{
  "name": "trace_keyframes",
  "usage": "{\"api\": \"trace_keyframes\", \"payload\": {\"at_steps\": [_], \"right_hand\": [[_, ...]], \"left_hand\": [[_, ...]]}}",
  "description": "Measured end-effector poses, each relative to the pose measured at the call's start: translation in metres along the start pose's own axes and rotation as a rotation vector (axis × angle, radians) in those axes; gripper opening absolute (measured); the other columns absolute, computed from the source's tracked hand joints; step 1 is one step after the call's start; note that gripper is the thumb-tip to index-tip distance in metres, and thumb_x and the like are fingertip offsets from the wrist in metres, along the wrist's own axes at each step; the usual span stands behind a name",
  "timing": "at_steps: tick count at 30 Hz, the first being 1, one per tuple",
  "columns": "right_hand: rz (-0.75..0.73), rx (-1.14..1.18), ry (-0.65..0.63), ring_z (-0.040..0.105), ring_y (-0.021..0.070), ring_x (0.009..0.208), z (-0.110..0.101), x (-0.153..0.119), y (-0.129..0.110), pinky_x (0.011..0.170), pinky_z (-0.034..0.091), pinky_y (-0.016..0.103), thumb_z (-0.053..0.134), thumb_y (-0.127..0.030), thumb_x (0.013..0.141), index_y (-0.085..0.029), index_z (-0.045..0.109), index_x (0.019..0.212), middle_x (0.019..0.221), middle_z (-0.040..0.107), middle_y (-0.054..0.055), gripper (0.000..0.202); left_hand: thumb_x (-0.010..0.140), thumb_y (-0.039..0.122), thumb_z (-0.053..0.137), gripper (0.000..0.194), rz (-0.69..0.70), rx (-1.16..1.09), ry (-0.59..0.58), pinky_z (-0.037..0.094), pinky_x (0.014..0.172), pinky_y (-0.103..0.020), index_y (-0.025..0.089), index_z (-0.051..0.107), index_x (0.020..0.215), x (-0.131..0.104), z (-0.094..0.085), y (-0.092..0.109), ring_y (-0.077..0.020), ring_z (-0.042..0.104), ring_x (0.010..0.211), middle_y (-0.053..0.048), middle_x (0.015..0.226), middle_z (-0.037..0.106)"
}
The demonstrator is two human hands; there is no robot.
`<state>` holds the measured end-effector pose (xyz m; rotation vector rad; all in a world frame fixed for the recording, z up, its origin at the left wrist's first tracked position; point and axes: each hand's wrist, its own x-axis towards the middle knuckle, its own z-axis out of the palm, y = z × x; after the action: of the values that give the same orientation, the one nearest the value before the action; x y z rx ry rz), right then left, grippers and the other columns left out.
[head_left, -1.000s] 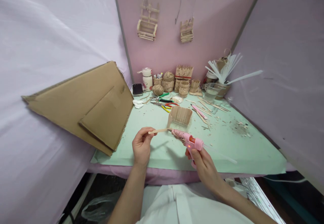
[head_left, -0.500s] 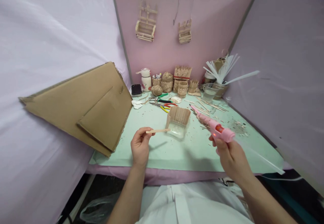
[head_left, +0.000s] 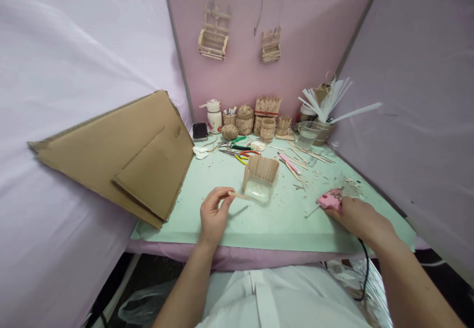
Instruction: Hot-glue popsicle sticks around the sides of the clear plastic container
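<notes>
While the left hand [head_left: 215, 214] pinches one flat wooden stick [head_left: 240, 196] between thumb and fingertips, the right hand [head_left: 359, 214] has its fingers closed around one pink glue gun [head_left: 329, 200], low at the right side of the table [head_left: 252, 231]. One thin translucent rod juts leftward from the gun. The stick points to the near left corner of one clear plastic box [head_left: 259, 190], lined with upright wooden slats; whether they touch I cannot tell. Behind the box lie two pairs of pliers, one with green handles [head_left: 241, 147], one with red and yellow handles [head_left: 242, 160]. To its right is one slim pink tool [head_left: 289, 163] among loose wooden strips. Farther back stand one white bottle [head_left: 214, 116], one phone [head_left: 200, 131] lying flat, and two twine balls, one loose [head_left: 229, 132], one in a small basket [head_left: 245, 125]. Two wooden racks hang on the wall, one left [head_left: 214, 41], one right [head_left: 271, 49].
</notes>
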<state>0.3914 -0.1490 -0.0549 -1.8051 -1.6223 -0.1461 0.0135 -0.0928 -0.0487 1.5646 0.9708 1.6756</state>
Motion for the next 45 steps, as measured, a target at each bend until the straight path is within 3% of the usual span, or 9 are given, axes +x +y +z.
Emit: {"api": "trace_keyframes", "payload": {"at_steps": [3, 6, 9, 12, 20, 26, 30, 36, 45], "right_hand": [[-0.116, -0.166, -0.055, 0.054, 0.0248, 0.057, -0.013, 0.006, -0.047, 0.052, 0.035, 0.038, 0.061, -0.066, 0.080, -0.024, 0.062, 0.072, 0.068, 0.061, 0.012, 0.043], [-0.236, 0.105, -0.207, 0.064, 0.0236, 0.078, -0.018, 0.008, -0.126, 0.069, 0.046, 0.038, 0.050, -0.049, 0.096, -0.022, 0.065, 0.098, 0.090, 0.069, 0.010, 0.031], [-0.409, 0.254, -0.204, 0.063, 0.0203, 0.086, -0.006, 0.003, -0.192, 0.077, 0.047, 0.034, 0.054, -0.036, 0.097, -0.021, 0.064, 0.092, 0.089, 0.068, 0.006, 0.019], [-0.443, 0.179, -0.121, 0.059, 0.0196, 0.079, 0.012, -0.003, -0.219, 0.071, 0.043, 0.032, 0.058, -0.030, 0.095, -0.020, 0.063, 0.083, 0.081, 0.065, 0.005, 0.017], [-0.460, -0.001, -0.037, 0.054, 0.0194, 0.073, 0.019, -0.004, -0.205, 0.069, 0.039, 0.032, 0.049, -0.020, 0.098, -0.019, 0.061, 0.078, 0.075, 0.063, 0.006, 0.023], [-0.467, 0.008, -0.082, 0.054, 0.0193, 0.076, 0.003, 0.001, -0.193, 0.069, 0.036, 0.033, 0.047, -0.022, 0.100, -0.019, 0.059, 0.083, 0.080, 0.064, 0.005, 0.021], [-0.478, 0.068, -0.088, 0.054, 0.0195, 0.078, -0.004, 0.005, -0.187, 0.071, 0.038, 0.033, 0.046, -0.022, 0.101, -0.019, 0.058, 0.086, 0.083, 0.063, 0.006, 0.019], [-0.520, 0.060, 0.026, 0.054, 0.0209, 0.082, -0.001, 0.015, -0.170, 0.071, 0.041, 0.034, 0.049, -0.022, 0.100, -0.019, 0.058, 0.091, 0.085, 0.062, 0.007, 0.013], [-0.538, -0.015, 0.065, 0.050, 0.0205, 0.080, 0.023, 0.026, -0.166, 0.069, 0.042, 0.034, 0.050, -0.023, 0.099, -0.020, 0.063, 0.085, 0.083, 0.055, 0.006, 0.019]], "left_hand": [[0.088, 0.022, 0.066, 0.010, 0.117, 0.105, -0.089, 0.053, 0.080, -0.028, 0.022, 0.075, 0.093, -0.001, 0.006, 0.010, -0.0168, 0.067, 0.085, -0.005, 0.090, 0.073], [0.088, 0.020, 0.066, 0.011, 0.194, 0.138, -0.134, 0.054, 0.076, -0.028, 0.023, 0.075, 0.093, -0.003, 0.016, 0.021, -0.0170, 0.068, 0.081, -0.004, 0.086, 0.073], [0.088, 0.019, 0.065, 0.012, 0.238, 0.159, -0.158, 0.055, 0.077, -0.029, 0.024, 0.075, 0.094, -0.005, 0.023, 0.028, -0.0182, 0.069, 0.081, -0.004, 0.086, 0.074], [0.090, 0.016, 0.061, 0.018, 0.296, 0.225, -0.162, 0.056, 0.079, -0.032, 0.025, 0.074, 0.098, -0.010, 0.028, 0.027, -0.0197, 0.069, 0.085, -0.005, 0.090, 0.075], [0.088, 0.016, 0.062, 0.034, 0.360, 0.456, -0.225, 0.054, 0.087, -0.039, 0.024, 0.066, 0.121, -0.007, 0.024, 0.024, -0.0245, 0.065, 0.096, -0.010, 0.102, 0.069], [0.078, 0.005, 0.067, 0.062, 0.397, 0.551, -0.535, 0.042, 0.106, -0.055, 0.034, 0.059, 0.132, 0.088, 0.005, 0.017, -0.0320, 0.049, 0.128, -0.011, 0.138, 0.050], [0.075, 0.007, 0.070, 0.039, 0.474, 0.433, -0.788, 0.036, 0.112, -0.058, 0.033, 0.074, 0.104, 0.133, 0.020, -0.001, -0.0343, 0.041, 0.137, -0.008, 0.142, 0.052], [0.086, 0.017, 0.062, 0.012, 0.502, 0.545, -0.887, 0.030, 0.116, -0.057, 0.024, 0.072, 0.085, 0.121, 0.046, 0.000, -0.0318, 0.032, 0.143, -0.005, 0.148, 0.049], [0.085, 0.009, 0.058, 0.031, 0.539, 0.500, -0.946, 0.034, 0.114, -0.053, 0.025, 0.067, 0.110, 0.106, 0.047, -0.015, -0.0288, 0.036, 0.141, -0.010, 0.147, 0.046]]}}
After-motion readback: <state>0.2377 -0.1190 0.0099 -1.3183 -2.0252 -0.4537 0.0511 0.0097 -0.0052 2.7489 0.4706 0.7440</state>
